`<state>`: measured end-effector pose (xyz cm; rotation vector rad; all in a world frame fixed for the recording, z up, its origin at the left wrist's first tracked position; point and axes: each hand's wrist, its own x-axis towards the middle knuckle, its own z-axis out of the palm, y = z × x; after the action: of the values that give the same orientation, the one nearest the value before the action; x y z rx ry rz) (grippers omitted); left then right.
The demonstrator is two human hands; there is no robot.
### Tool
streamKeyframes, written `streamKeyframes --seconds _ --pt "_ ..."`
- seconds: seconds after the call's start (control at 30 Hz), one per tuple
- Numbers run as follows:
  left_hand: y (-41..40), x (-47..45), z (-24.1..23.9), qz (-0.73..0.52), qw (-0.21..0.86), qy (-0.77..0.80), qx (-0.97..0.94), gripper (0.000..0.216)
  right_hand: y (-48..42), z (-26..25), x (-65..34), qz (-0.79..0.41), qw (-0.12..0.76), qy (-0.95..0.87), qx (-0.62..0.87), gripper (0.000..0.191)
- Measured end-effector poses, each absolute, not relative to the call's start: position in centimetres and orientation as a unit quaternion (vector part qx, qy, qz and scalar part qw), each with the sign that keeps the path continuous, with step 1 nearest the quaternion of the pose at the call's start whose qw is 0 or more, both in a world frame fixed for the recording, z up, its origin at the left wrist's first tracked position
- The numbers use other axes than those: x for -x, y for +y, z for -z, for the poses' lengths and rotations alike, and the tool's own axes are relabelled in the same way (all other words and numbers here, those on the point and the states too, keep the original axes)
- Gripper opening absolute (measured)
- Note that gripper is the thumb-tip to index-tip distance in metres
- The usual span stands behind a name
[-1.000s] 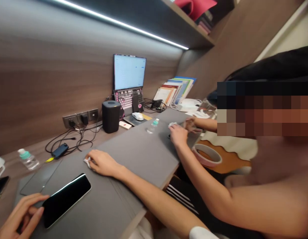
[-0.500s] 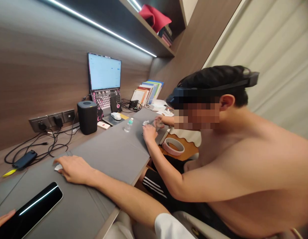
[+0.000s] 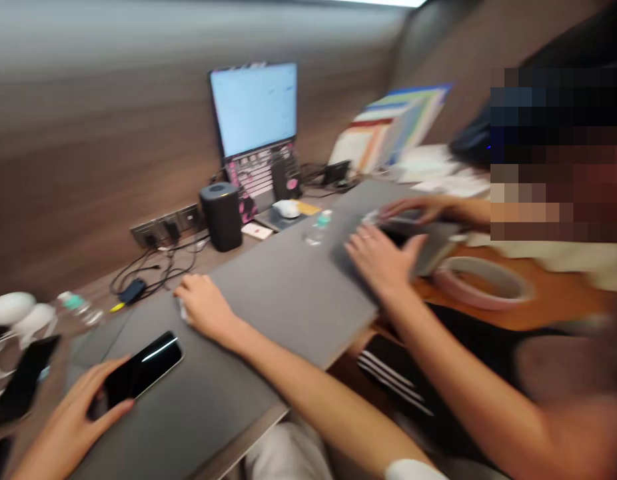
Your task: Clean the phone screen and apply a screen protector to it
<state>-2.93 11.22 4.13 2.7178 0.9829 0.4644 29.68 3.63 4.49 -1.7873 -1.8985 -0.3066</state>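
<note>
The view is smeared by motion. My left hand point(image 3: 71, 417) lies at the bottom left with its fingers and thumb closed round the near end of a black phone point(image 3: 138, 372), which rests flat on the grey desk mat point(image 3: 288, 300). My right hand point(image 3: 204, 308) reaches out over the mat, palm down. Its fingers are curled over a small white wad point(image 3: 181, 311) pressed to the surface.
A co-worker sits at the right with both hands point(image 3: 383, 257) on a dark device at the mat's far end. Behind stand a lit laptop point(image 3: 256, 113), a black cylinder speaker point(image 3: 221, 215), a small water bottle point(image 3: 318, 227), a white mouse point(image 3: 287, 208), cables, wall sockets and upright folders point(image 3: 393, 127).
The camera has swung back left and down. My left hand has come back into view on the phone's near end. My right hand stays on the white wad.
</note>
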Motion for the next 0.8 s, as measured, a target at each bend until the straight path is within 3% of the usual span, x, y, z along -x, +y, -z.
streamKeyframes --seconds 0.07,0.13,0.27,0.43,0.6,0.8 --pt "10.4 2.0 -6.3 -0.123 0.093 0.374 -0.915 0.059 3.4 -4.2 -29.7 0.091 0.298 -0.698 0.644 0.021" --pt "10.5 0.9 -7.4 -0.177 0.017 0.407 -0.896 0.056 3.4 -3.8 -29.6 0.073 0.329 -0.698 0.632 0.024" --pt "12.6 0.1 -7.1 -0.143 -0.126 0.455 -0.870 0.073 3.5 -3.4 -29.5 0.057 0.358 -0.698 0.617 0.026" --pt "15.0 -0.1 -5.8 -0.074 -0.125 0.500 -0.854 0.084 3.8 -3.3 -30.1 0.052 0.371 -0.680 0.630 0.031" --pt "16.0 -0.5 -5.5 -0.093 -0.148 0.468 -0.866 0.067 3.7 -3.5 -30.4 0.025 0.354 -0.680 0.642 0.031" --pt "14.3 -0.3 -6.2 -0.171 -0.133 0.434 -0.874 0.062 3.4 -3.4 -30.0 -0.001 0.384 -0.688 0.616 0.032"
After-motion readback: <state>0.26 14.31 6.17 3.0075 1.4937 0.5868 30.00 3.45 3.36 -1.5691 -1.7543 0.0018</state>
